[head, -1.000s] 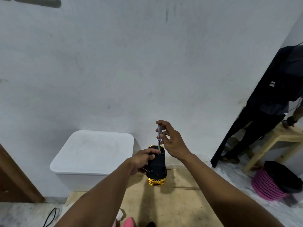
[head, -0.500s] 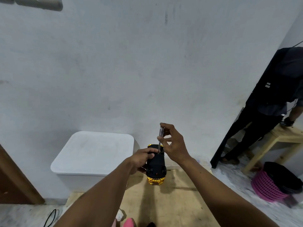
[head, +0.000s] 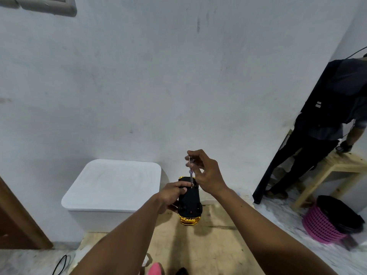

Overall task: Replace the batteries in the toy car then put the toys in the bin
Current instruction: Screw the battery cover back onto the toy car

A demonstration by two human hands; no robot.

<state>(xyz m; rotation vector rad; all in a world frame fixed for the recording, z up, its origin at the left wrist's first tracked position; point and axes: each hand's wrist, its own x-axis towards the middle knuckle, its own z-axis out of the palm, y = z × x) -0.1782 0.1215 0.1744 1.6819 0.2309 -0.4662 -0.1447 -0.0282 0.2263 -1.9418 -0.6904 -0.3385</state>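
A gold toy car (head: 190,205) is held upside down above the wooden table (head: 214,247), its black underside facing me. My left hand (head: 172,195) grips the car's left side, thumb on the underside. My right hand (head: 204,174) pinches a thin clear-handled screwdriver (head: 190,171) held upright, its tip touching the car's underside near the far end. A white lidded bin (head: 113,190) stands at the table's far left against the wall.
A person in dark clothes (head: 325,124) leans on a wooden stool (head: 341,165) at the right. A pink basket with a black bag (head: 333,223) sits on the floor there. Pink and black objects (head: 156,269) peek in at the bottom edge. A black cable (head: 61,263) lies lower left.
My right hand has lowered a little with the screwdriver, bringing its tip onto the car's underside. The left hand keeps its grip on the car.
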